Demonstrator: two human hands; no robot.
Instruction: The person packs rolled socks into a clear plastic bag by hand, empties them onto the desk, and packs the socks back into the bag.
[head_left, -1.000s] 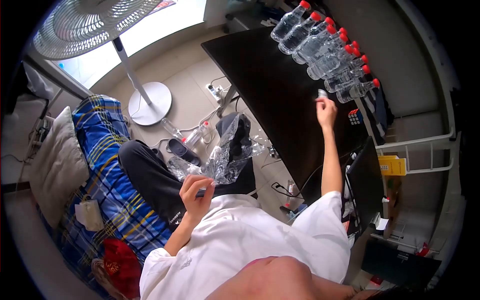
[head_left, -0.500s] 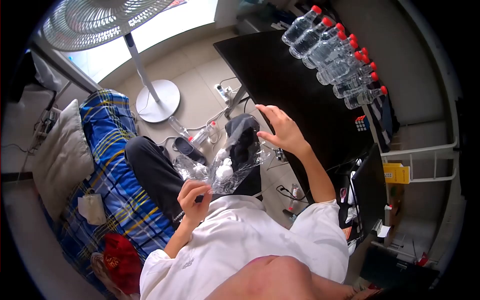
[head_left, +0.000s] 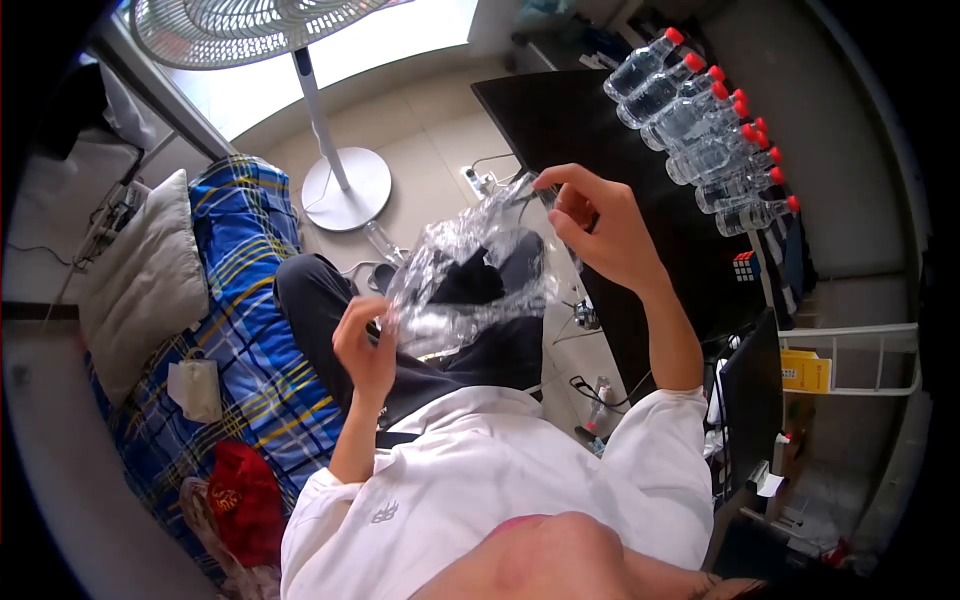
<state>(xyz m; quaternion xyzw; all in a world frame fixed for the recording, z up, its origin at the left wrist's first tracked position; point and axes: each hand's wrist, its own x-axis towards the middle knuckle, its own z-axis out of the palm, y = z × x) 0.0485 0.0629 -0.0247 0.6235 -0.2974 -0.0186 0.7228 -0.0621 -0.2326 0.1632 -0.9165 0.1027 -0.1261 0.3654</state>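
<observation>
A clear plastic bag [head_left: 450, 270] is stretched out above my lap. My left hand [head_left: 364, 345] pinches its lower left edge. My right hand [head_left: 600, 225] grips the upper right edge between thumb and fingers, over the near edge of the dark table [head_left: 560, 120]. Something black shows through or behind the plastic; whether it lies inside the bag I cannot tell.
Several clear bottles [head_left: 700, 130] with red caps stand on the table, near a puzzle cube [head_left: 746, 266]. A fan base [head_left: 347, 188], a power strip [head_left: 479, 182] and bottles are on the floor. A bed with a plaid sheet [head_left: 250, 290] is at left.
My right hand has come back from the table, where it held something small and white, and has taken hold of the bag. The bag is now raised and spread wider. The view has shifted.
</observation>
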